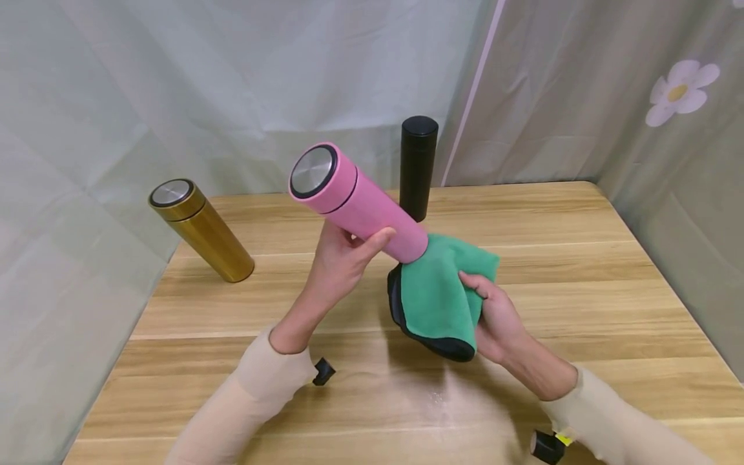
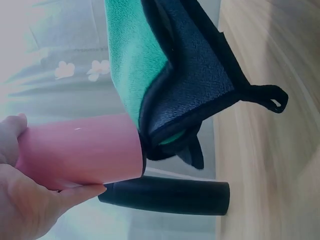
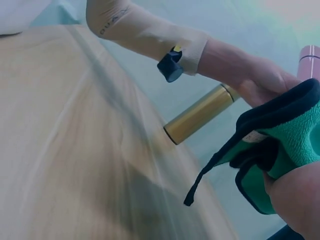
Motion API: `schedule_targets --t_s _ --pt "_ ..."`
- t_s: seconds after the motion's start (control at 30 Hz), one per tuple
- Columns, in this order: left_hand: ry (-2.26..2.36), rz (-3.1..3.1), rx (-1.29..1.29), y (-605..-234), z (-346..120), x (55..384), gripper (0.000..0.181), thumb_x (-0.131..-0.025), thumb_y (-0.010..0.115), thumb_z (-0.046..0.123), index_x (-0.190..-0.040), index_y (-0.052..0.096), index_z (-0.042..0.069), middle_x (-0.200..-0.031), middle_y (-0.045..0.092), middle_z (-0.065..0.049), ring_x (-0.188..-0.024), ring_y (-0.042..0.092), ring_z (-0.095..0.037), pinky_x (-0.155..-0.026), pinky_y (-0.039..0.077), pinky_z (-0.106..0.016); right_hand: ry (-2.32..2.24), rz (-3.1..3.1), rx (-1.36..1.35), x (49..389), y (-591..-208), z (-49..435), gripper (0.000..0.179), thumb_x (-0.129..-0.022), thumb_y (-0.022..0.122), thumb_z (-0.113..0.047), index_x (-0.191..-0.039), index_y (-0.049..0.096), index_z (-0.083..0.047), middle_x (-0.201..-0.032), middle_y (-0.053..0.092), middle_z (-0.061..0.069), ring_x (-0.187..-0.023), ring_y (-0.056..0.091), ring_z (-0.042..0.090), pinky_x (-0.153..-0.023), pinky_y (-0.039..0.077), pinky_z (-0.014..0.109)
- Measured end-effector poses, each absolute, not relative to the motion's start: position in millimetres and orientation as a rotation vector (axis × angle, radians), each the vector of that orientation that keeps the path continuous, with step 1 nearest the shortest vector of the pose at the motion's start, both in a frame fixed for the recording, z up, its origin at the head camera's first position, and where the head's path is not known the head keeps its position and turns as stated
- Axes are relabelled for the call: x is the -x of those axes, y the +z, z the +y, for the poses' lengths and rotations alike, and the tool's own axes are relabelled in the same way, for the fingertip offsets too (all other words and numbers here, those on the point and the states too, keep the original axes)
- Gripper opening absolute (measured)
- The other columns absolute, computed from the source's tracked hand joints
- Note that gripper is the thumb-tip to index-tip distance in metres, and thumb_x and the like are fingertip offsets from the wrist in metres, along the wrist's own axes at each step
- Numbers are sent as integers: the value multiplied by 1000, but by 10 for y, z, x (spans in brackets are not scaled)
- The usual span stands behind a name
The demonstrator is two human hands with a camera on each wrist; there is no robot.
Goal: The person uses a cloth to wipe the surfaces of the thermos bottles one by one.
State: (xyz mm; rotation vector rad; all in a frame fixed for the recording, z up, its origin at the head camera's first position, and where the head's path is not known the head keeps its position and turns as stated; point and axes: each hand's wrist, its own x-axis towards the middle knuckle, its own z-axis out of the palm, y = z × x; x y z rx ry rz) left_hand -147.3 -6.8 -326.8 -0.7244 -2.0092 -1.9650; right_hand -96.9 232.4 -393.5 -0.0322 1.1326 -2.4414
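Tilted above the table, a pink thermos flask (image 1: 372, 210) with a steel-topped lid is gripped round its body by my left hand (image 1: 343, 261). A green cloth (image 1: 438, 297) with a dark border and dark backing hangs from my right hand (image 1: 496, 316), thumb on its green face. The cloth meets the flask's bottom end, and in the left wrist view its dark side (image 2: 195, 75) and a hanging loop (image 2: 270, 97) show. Most of my right fingers are hidden behind the cloth in the head view.
A gold flask (image 1: 206, 232) stands at the left of the wooden table (image 1: 581, 290). Near the back edge stands a black flask (image 1: 417, 168), just behind the pink one. Pale curtains (image 1: 261, 77) hang behind and at both sides.
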Motion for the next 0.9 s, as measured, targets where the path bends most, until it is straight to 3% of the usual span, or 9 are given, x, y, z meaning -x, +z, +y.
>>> schedule_targets --t_s 0.33,0.67,0.9 --pt "-1981 -2100 710 -3267 -84 1430 48 -95 74 4 -137 50 3 -126 65 -11 -114 65 -25 -92 58 -44 -2481 1218 120 1091 -3841 2379 16 -114 34 -27 -121 40 -14 -106 58 -3 -94 63 12 -82 56 27" --pt "-1891 -2163 779 -3277 -79 1392 44 -95 73 4 -135 53 4 -123 66 -8 -102 64 -23 -81 57 -36 -2509 1128 172 1266 -3824 2322 18 -114 34 -26 -117 44 -11 -104 61 -2 -92 66 12 -80 57 25" --pt "-1928 -2081 846 -3284 -68 1375 42 -96 72 3 -134 53 3 -124 66 -9 -111 65 -23 -95 56 -40 -2524 993 159 1349 -3834 2245 24 -114 36 -26 -108 53 -10 -96 65 0 -82 69 13 -72 58 24"
